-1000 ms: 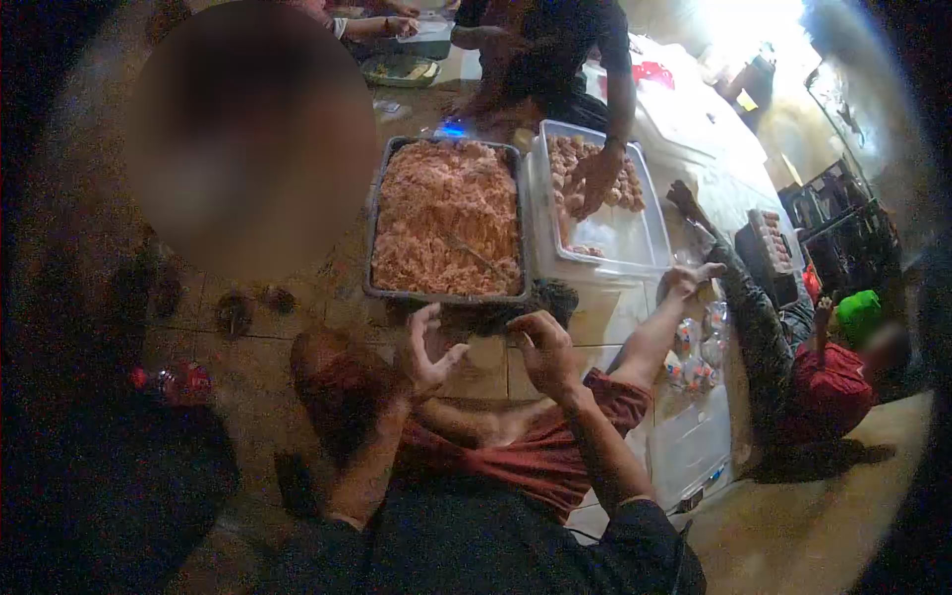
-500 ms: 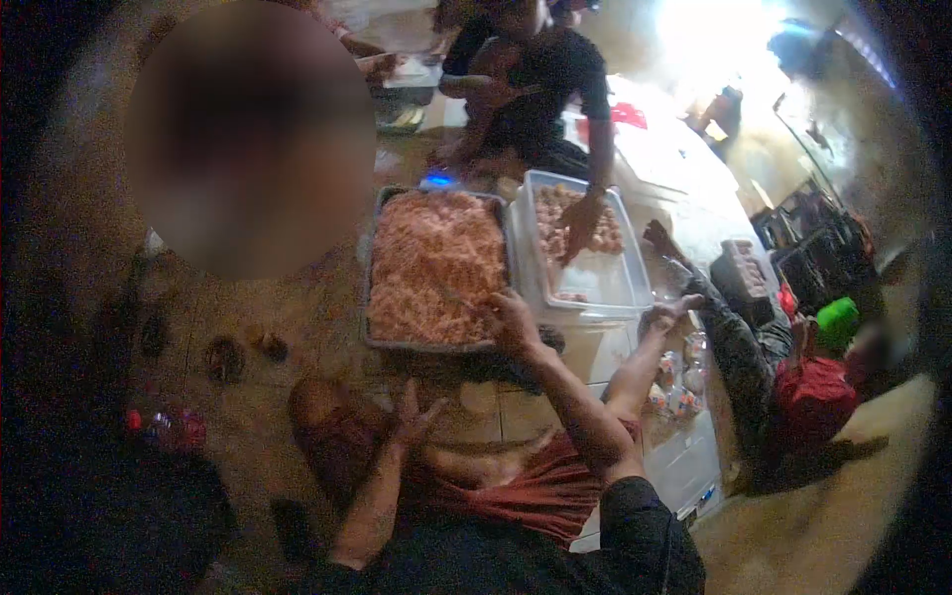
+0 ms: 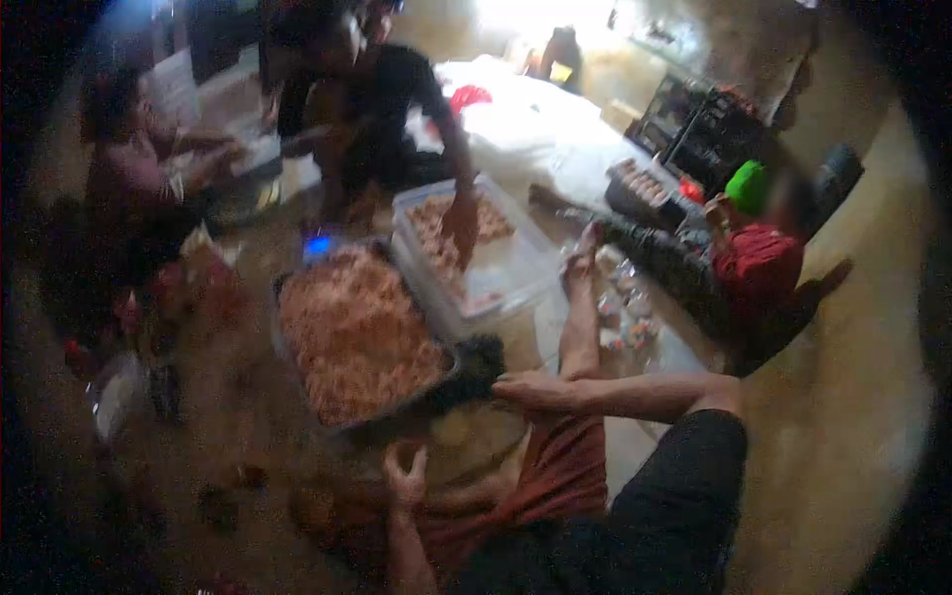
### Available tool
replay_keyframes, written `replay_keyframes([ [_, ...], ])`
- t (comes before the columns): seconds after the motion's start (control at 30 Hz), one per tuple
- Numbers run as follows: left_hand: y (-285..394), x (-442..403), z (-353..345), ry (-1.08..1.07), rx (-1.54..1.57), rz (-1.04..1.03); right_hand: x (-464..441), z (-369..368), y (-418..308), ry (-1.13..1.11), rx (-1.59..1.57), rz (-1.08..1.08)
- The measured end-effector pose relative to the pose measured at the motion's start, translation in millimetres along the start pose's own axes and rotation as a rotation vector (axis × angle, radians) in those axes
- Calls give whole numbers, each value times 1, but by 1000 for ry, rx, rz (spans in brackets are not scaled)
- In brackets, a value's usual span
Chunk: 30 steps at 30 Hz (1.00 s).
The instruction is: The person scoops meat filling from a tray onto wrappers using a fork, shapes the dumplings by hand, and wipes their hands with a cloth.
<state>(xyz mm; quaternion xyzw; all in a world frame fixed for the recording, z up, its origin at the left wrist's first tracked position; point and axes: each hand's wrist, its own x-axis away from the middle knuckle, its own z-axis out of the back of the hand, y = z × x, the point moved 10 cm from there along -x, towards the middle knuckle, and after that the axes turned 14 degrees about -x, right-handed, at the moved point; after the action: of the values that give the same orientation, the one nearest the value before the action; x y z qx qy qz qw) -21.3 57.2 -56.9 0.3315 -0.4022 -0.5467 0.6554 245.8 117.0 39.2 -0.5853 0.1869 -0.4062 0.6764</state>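
Note:
A dark-rimmed tray is heaped with pinkish minced meat (image 3: 362, 332) in front of me. My left hand (image 3: 405, 481) is open just below the tray's near edge, thumb and fingers apart with nothing between them. Off the tray's near right corner is my right hand (image 3: 540, 390), its fingers pointing left, beside a dark, bunched object (image 3: 478, 365) whose kind I cannot make out. Blur hides whether those fingers hold anything. Beyond the tray stands a clear plastic tub (image 3: 516, 273) partly filled with pinkish lumps (image 3: 491, 223), and another person's hand (image 3: 460, 230) reaches into it.
A person in dark clothes (image 3: 397, 109) sits behind the tub. Another person (image 3: 129, 178) is at the far left. At the right sits a person in a red shirt (image 3: 759, 263), near a dark container of pale pieces (image 3: 640, 188). Small packages (image 3: 625, 317) lie beside the tub.
My view has swung right, shifting the tray and tub leftward. My right hand has come away from the meat to the tray's right side. The left hand remains below the tray.

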Motion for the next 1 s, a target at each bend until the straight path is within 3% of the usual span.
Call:
replay_keyframes([
  [0.07,22,1,4,-63,86,-46,32,-11,5,2,373,69],
  [0.1,24,5,4,-77,67,49,43,-25,-22,16,673,191],
  [0.13,12,7,3,-72,63,107,43,-42,-18,-21,649,189],
  [0.17,1,10,3,-67,60,165,43,-35,-19,175,572,163],
  [0.2,0,-1,0,-29,58,38,46,-21,-20,378,507,139],
  [0.23,2,-2,-3,8,52,-95,45,-30,-17,362,508,147],
  [0.33,11,1,3,36,51,-76,38,-33,-21,601,321,224],
  [0.47,12,0,4,83,-14,-233,13,-10,-22,615,392,221],
  [0.6,9,-2,5,56,-27,-247,-21,3,-33,593,445,309],
  [0.63,7,-1,4,-6,-42,-161,-26,-2,-29,594,437,319],
  [0.7,2,3,0,-58,-68,-79,-41,-12,-8,530,610,157],
  [0.73,-11,6,2,30,-182,-93,-50,-22,25,392,686,85],
  [0.8,-33,-3,0,143,-308,-124,-45,-39,69,289,785,-302],
  [0.9,-56,8,-13,28,-210,-51,-34,-80,145,216,934,-32],
  [0.97,-12,12,-22,-68,51,85,-10,-74,143,66,512,-105],
  [1.0,-3,8,-29,-78,44,80,7,-61,84,153,416,184],
])
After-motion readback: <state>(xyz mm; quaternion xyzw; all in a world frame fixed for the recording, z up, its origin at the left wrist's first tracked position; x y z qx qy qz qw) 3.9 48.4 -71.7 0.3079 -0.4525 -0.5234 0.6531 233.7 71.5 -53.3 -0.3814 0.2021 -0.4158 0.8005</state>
